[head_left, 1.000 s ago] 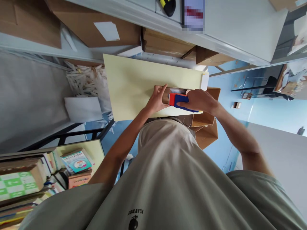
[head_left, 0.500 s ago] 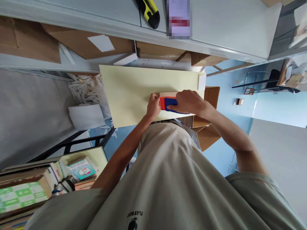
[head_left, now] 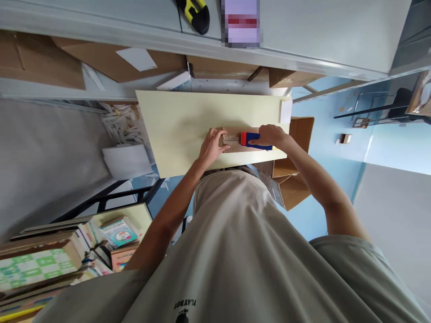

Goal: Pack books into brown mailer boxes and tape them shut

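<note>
A: What stood at far left?
B: Books (head_left: 118, 233) sat stacked at lower left. Scraps (head_left: 123, 128) lay loose above them, left of a pale table (head_left: 178, 116).

A: And the left hand?
B: The left hand (head_left: 211, 146) held a brown box (head_left: 232, 147) by its left end, thumb and fingers set to either side. The box lay flat on the table, toward the near edge.

A: How would such a box have handled?
B: It was probably light, stiff along its edges, easily dented mid-panel and not very slippery. The ends and long edges looked the best places to take hold. Its contents, if any, could not be seen.

A: What was over it?
B: A blue-and-red tool (head_left: 261, 145), red end facing left. The right hand (head_left: 272, 134) was closed around its blue body, apart from the left hand. The tool looked rigid and fairly light, best gripped well behind the red end.

A: Farther right?
B: A white card (head_left: 286, 111) lay at the table's right edge, with open cartons (head_left: 293, 188) just beyond, lower down.
</note>
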### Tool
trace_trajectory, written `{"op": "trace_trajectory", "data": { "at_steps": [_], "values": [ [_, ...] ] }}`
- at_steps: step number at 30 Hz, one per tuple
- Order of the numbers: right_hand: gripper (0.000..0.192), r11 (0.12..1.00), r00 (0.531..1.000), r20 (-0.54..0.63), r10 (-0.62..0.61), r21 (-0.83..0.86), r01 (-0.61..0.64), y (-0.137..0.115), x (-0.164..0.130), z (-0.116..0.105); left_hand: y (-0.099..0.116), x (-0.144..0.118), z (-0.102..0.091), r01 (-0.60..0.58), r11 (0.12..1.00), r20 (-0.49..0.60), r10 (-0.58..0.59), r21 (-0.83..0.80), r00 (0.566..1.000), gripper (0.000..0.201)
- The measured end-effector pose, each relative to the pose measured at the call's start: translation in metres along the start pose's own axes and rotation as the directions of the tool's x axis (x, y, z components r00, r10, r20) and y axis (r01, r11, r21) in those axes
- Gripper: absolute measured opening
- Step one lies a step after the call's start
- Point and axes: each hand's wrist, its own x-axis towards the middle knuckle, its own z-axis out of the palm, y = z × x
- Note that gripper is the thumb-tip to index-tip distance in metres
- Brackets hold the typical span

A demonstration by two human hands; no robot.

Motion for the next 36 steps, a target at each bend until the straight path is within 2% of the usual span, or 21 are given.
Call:
{"op": "trace_trajectory", "data": {
  "at_steps": [3, 6, 8, 11, 14, 16, 19, 23, 26, 28, 33, 36],
  "values": [
    [0.07, 0.999, 0.999, -0.015, -0.037, 0.014, 0.037, 0.0, 0.011, 0.002, 0.013, -0.004, 0.002, -0.044, 0.995, 0.005, 0.043, 0.085, 0.999, 0.074],
    [0.072, 0.997, 0.998, -0.01, -0.066, 0.028, 0.066, 0.001, 0.012, 0.001, 0.032, -0.006, 0.016, -0.143, 0.979, 0.075, 0.133, 0.148, 0.988, 0.115],
    [0.072, 0.996, 0.996, 0.005, -0.086, 0.031, 0.086, 0.002, 0.011, 0.001, 0.041, -0.004, 0.027, -0.171, 0.967, 0.139, 0.146, 0.19, 0.979, 0.134],
    [0.07, 0.992, 0.992, 0.006, -0.124, 0.035, 0.124, 0.005, 0.012, 0.002, 0.046, -0.001, 0.036, -0.148, 0.954, 0.178, 0.103, 0.262, 0.979, 0.132],
    [0.064, 0.984, 0.986, 0.005, -0.165, 0.064, 0.164, 0.02, 0.014, 0.007, 0.045, -0.001, 0.034, -0.129, 0.941, 0.187, 0.072, 0.314, 0.98, 0.122],
    [0.062, 0.98, 0.984, 0.015, -0.176, 0.1, 0.173, 0.041, 0.014, 0.012, 0.043, -0.001, 0.032, -0.121, 0.934, 0.185, 0.06, 0.336, 0.981, 0.117],
    [0.064, 0.979, 0.986, 0.029, -0.165, 0.129, 0.16, 0.091, 0.011, 0.022, 0.041, -0.002, 0.03, -0.109, 0.926, 0.175, 0.047, 0.361, 0.983, 0.113],
    [0.073, 0.979, 0.983, 0.094, -0.156, 0.15, 0.141, 0.162, 0.007, 0.036, 0.044, -0.001, 0.029, -0.082, 0.915, 0.183, 0.009, 0.396, 0.983, 0.124],
    [0.074, 0.98, 0.986, 0.086, -0.146, 0.152, 0.132, 0.188, 0.017, 0.047, 0.049, -0.001, 0.028, -0.074, 0.901, 0.2, -0.014, 0.427, 0.98, 0.136],
    [0.073, 0.98, 0.989, 0.043, -0.139, 0.151, 0.131, 0.187, 0.03, 0.055, 0.052, -0.001, 0.027, -0.068, 0.89, 0.208, -0.031, 0.451, 0.978, 0.141],
    [0.077, 0.974, 0.989, -0.019, -0.148, 0.169, 0.149, 0.164, 0.059, 0.074, 0.059, 0.0, 0.027, -0.041, 0.869, 0.199, -0.066, 0.492, 0.978, 0.143],
    [0.068, 0.978, 0.987, -0.071, -0.142, 0.146, 0.151, 0.149, 0.069, 0.087, 0.061, 0.001, 0.027, -0.034, 0.866, 0.184, -0.067, 0.498, 0.981, 0.141]
  ]
}}
